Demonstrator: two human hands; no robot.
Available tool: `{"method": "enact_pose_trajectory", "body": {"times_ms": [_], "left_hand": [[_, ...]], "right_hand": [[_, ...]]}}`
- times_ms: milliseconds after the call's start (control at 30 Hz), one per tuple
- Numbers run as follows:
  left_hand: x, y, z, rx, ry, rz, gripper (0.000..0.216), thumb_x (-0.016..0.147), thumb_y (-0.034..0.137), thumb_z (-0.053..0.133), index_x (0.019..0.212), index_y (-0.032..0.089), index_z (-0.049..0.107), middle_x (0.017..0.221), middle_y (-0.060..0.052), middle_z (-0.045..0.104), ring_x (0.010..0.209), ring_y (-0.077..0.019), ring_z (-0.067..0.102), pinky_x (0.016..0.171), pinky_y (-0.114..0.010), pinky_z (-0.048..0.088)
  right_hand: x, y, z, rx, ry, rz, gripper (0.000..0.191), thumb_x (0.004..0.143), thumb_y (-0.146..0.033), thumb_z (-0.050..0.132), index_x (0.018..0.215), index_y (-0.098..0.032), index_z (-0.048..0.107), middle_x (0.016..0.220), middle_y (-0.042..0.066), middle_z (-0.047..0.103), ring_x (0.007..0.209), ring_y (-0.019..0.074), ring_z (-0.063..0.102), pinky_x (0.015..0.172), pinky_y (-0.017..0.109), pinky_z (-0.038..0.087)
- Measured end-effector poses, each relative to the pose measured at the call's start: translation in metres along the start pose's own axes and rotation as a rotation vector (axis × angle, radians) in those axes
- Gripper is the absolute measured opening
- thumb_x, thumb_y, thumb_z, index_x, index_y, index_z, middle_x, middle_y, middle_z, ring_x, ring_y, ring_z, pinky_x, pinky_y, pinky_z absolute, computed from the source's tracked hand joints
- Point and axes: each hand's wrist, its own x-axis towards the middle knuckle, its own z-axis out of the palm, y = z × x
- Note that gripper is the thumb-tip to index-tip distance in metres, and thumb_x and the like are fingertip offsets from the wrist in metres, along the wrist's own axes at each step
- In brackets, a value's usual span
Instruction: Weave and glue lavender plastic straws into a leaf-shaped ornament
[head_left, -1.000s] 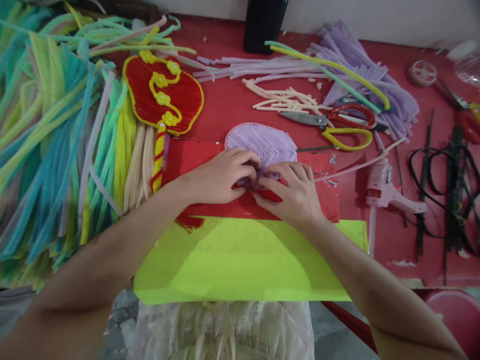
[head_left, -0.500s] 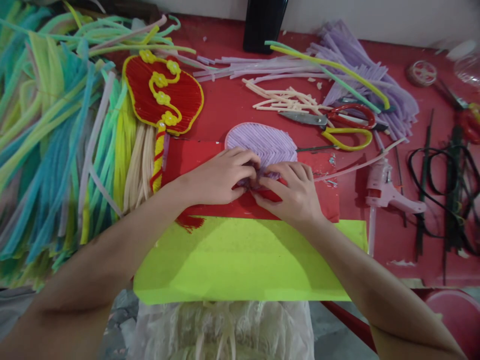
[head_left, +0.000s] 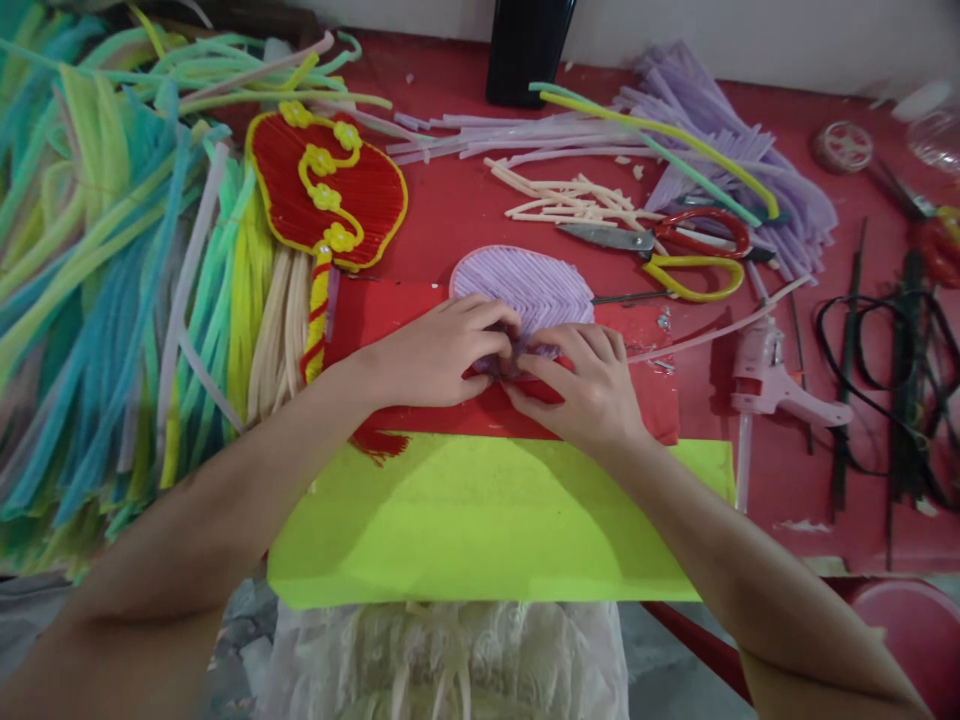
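A purple fan-shaped piece made of pipe cleaners [head_left: 525, 280], edged in pink, lies on a red sheet [head_left: 390, 310]. My left hand [head_left: 465, 350] is closed at its lower left edge, fingers curled and pressing there. From the right, my right hand [head_left: 581, 385] pinches at the same lower edge, its fingertips meeting those of the left. Hands cover the lower part of the purple piece, so the exact spot they grip is hidden. A pink pipe cleaner [head_left: 720, 335] runs out to the right from beside my right hand.
A red and yellow pipe-cleaner fan [head_left: 289, 190] lies left, beside bundles of coloured pipe cleaners [head_left: 112, 300]. Scissors [head_left: 697, 280], a purple bundle [head_left: 690, 120] and cream pieces [head_left: 562, 200] lie behind. A glue gun [head_left: 772, 375] stands right. A yellow-green sheet [head_left: 487, 520] covers the front edge.
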Motion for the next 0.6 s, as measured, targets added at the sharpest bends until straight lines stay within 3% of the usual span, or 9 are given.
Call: {"method": "enact_pose_trajectory", "body": {"times_ms": [600], "left_hand": [[0.0012, -0.0041, 0.001, -0.077, 0.008, -0.032, 0.018, 0.082, 0.011, 0.052, 0.085, 0.02, 0.067, 0.116, -0.006, 0.058, 0.112, -0.0222, 0.052, 0.101, -0.041, 0.039]], "right_hand": [[0.0004, -0.0007, -0.0016, 0.008, -0.058, 0.036, 0.01, 0.081, -0.033, 0.062, 0.08, -0.024, 0.068, 0.094, 0.004, 0.064, 0.088, 0.0193, 0.052, 0.082, 0.036, 0.036]]}}
